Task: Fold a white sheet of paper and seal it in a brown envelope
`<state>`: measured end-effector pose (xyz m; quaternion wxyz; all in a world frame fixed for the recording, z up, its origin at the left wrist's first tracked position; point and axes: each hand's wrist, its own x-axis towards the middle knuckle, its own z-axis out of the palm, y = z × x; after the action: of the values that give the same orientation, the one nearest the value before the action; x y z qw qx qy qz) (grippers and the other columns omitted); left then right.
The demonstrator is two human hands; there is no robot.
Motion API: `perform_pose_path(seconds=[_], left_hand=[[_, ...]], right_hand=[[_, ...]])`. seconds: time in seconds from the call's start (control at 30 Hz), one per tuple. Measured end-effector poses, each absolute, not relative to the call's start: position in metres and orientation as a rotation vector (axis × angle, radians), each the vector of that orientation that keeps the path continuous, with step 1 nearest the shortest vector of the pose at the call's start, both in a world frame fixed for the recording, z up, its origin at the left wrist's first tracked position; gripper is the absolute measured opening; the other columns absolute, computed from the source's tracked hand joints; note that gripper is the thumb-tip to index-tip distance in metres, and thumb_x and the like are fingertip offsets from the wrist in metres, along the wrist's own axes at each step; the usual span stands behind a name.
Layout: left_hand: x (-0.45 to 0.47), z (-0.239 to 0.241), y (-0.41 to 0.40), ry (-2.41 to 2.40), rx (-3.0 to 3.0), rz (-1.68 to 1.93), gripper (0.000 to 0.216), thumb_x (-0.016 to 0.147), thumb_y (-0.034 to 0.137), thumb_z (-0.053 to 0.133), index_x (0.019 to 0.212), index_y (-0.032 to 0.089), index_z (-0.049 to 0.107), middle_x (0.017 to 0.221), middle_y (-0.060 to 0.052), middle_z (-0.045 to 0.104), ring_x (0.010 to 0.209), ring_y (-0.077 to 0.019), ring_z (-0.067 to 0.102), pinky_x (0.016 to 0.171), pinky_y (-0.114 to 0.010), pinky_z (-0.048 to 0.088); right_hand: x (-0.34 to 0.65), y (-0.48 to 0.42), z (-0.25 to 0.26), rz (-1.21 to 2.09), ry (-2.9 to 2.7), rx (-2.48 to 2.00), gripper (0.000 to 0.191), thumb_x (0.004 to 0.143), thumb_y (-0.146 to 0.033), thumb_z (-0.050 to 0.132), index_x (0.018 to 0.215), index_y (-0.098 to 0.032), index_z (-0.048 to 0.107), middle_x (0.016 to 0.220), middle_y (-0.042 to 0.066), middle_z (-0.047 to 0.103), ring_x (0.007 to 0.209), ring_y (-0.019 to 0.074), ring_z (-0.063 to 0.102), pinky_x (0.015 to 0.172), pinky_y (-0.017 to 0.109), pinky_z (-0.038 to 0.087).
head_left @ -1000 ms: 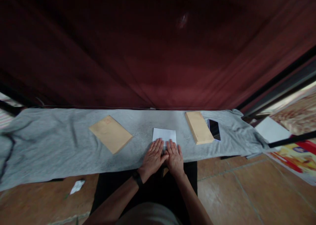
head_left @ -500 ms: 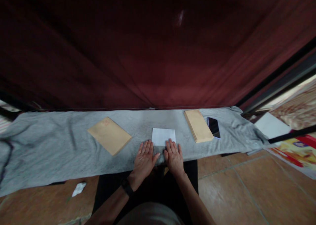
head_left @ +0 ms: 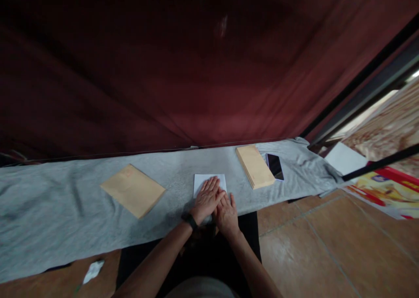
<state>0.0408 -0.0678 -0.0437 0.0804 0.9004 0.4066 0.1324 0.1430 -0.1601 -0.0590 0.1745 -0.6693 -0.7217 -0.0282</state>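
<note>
A white sheet of paper (head_left: 199,182), perhaps folded, lies on the grey cloth right in front of me. My left hand (head_left: 207,196) rests flat on it with the fingers stretched out, covering its middle. Beside it, my right hand (head_left: 226,213) lies flat at the paper's near right edge, its fingers partly under the left hand. The two hands touch and overlap. Neither hand grips anything. A dark band circles my left wrist. To the left lies a brown envelope (head_left: 133,190), and a stack of brown envelopes (head_left: 257,166) is to the right.
A phone (head_left: 275,167) lies just right of the stack. The grey cloth (head_left: 65,202) covers a long narrow surface, with a dark red curtain (head_left: 196,80) behind it. White crumpled tissue (head_left: 93,271) is on the tiled floor. A colourful box (head_left: 389,189) stands at far right.
My left hand has moved right and forward onto the paper, overlapping my right hand. The camera view has turned slightly.
</note>
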Motion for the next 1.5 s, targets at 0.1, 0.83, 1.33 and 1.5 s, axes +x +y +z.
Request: perform_pose_path(seconds=[0.1, 0.83, 1.33, 1.5], left_hand=[[0.033, -0.047, -0.063, 1.275, 2.699, 0.403, 0.061, 0.104, 0.046, 0.024, 0.153, 0.011, 0.035, 0.159, -0.014, 0.039, 0.150, -0.0222, 0.028, 0.123, -0.044, 0.023], [-0.010, -0.064, -0.063, 1.549, 2.703, 0.485, 0.062, 0.099, 0.035, 0.033, 0.155, 0.008, 0.031, 0.159, -0.017, 0.036, 0.151, -0.0280, 0.027, 0.122, -0.051, 0.026], [-0.010, -0.061, -0.062, 1.550, 2.737, 0.484, 0.065, 0.101, 0.046, 0.033, 0.153, 0.009, 0.034, 0.156, -0.018, 0.041, 0.149, -0.0293, 0.032, 0.120, -0.050, 0.029], [-0.024, -0.054, -0.068, 1.441, 2.804, 0.421, 0.060, 0.101, 0.045, 0.037, 0.152, 0.014, 0.039, 0.158, -0.016, 0.039, 0.148, -0.0299, 0.033, 0.119, -0.051, 0.031]], right_hand=[[0.142, -0.159, -0.058, -0.070, -2.026, -1.906, 0.048, 0.103, -0.031, 0.041, 0.149, -0.019, 0.046, 0.152, 0.010, 0.049, 0.142, 0.0261, 0.041, 0.121, 0.050, 0.020], [0.145, -0.098, -0.045, 0.069, -1.936, -1.953, 0.046, 0.105, -0.038, 0.036, 0.146, -0.021, 0.051, 0.153, 0.007, 0.048, 0.142, 0.0247, 0.043, 0.120, 0.047, 0.024], [0.174, -0.110, -0.067, -0.112, -1.766, -2.112, 0.051, 0.105, -0.036, 0.036, 0.152, -0.016, 0.042, 0.155, 0.009, 0.044, 0.143, 0.0295, 0.041, 0.120, 0.050, 0.021], [0.173, -0.111, -0.063, -0.088, -1.783, -2.143, 0.051, 0.105, -0.034, 0.033, 0.153, -0.016, 0.040, 0.156, 0.010, 0.042, 0.143, 0.0296, 0.039, 0.120, 0.051, 0.020]])
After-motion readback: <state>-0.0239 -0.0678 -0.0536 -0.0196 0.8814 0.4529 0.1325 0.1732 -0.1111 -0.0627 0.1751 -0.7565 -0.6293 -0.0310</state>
